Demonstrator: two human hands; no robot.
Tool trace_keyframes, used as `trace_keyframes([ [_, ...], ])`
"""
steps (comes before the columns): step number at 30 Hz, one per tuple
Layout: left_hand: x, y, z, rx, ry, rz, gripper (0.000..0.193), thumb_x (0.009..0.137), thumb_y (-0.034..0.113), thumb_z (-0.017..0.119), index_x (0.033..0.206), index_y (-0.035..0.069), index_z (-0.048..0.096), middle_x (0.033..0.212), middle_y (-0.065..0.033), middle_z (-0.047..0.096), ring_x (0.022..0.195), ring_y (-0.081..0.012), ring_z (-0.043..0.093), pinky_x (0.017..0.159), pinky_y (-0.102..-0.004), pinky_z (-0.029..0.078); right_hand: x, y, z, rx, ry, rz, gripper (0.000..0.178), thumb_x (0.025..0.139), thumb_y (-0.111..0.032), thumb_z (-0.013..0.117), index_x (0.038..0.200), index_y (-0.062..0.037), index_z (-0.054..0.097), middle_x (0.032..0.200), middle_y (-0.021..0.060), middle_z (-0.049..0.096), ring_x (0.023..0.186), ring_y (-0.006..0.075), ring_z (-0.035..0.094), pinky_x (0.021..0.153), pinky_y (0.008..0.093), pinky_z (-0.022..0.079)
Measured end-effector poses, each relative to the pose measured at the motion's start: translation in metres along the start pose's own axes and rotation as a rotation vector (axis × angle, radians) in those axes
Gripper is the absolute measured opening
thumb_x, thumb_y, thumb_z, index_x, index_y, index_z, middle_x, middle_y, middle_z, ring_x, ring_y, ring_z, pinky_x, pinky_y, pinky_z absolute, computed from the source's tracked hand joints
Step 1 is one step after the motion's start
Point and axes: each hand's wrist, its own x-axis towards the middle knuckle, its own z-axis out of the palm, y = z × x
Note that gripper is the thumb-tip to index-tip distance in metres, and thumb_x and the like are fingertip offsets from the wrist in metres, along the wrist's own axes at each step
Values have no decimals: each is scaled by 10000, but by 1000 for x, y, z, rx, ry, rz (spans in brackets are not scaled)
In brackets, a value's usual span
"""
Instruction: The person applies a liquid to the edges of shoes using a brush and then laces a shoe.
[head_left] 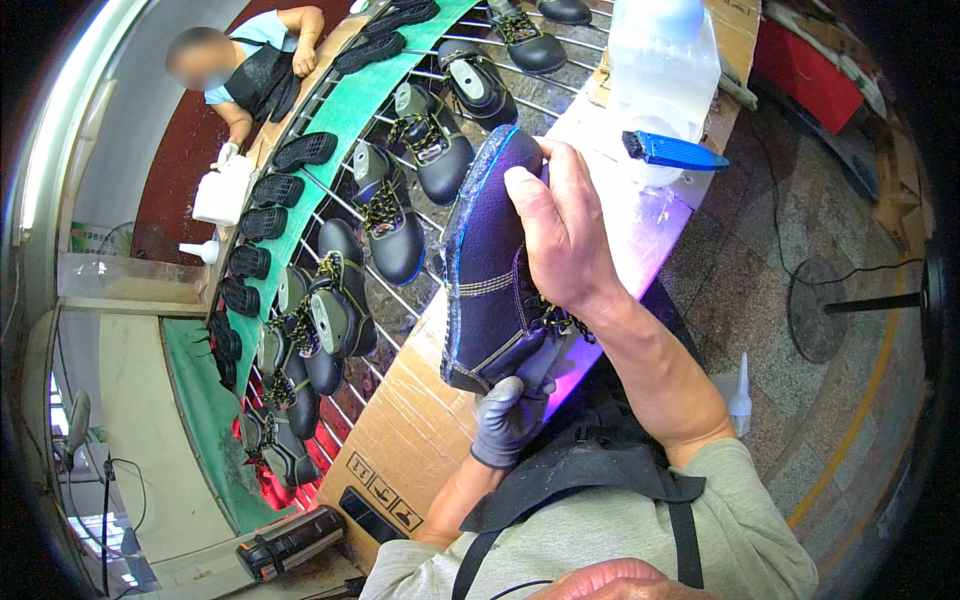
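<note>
A black leather work shoe point(488, 265) with tan stitching is held up on its side between my two hands. Its sole edge is turned to the left and glistens bluish, as if wet. My right hand point(563, 220) is bare and grips the toe, the thumb on the upper and the fingers partly hidden behind it. In a grey glove, my left hand point(507, 422) is closed around the heel end. Beyond my right hand, a blue-handled brush point(678, 152) lies across a translucent white container point(657, 172).
Several black shoes point(395, 235) stand on a roller conveyor point(345, 205). Black soles point(277, 190) line a green strip point(345, 103); a co-worker point(265, 65) reaches to a white jug point(222, 190). A phone point(370, 513) lies on cardboard point(405, 425). A nozzle bottle point(740, 405) is at right.
</note>
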Motion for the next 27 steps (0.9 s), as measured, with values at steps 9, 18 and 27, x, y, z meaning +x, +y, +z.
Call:
trace_keyframes([
  [9,-4,7,8,2,6,-2,908,858,490,742,1532,-4,388,1493,-207,530,1311,-359,556,1149,-559,392,-2,-7,0,65,-46,132,414,1019,-313,597,1189,57,525,1103,240,594,1034,373,598,957,459,472],
  [18,-8,11,0,-235,-58,-59,838,868,281,769,1527,-53,373,1524,-250,489,1282,-419,595,870,-305,577,-7,-4,8,116,-18,90,344,1050,-295,576,1107,43,555,1041,230,609,973,364,612,894,451,486],
  [27,-13,10,0,-167,-32,13,840,852,310,780,1524,-21,400,1490,-212,540,1274,-408,603,797,-276,540,-8,-10,20,62,61,1,238,1061,-205,533,1055,32,559,967,240,610,886,407,626,791,471,502],
])
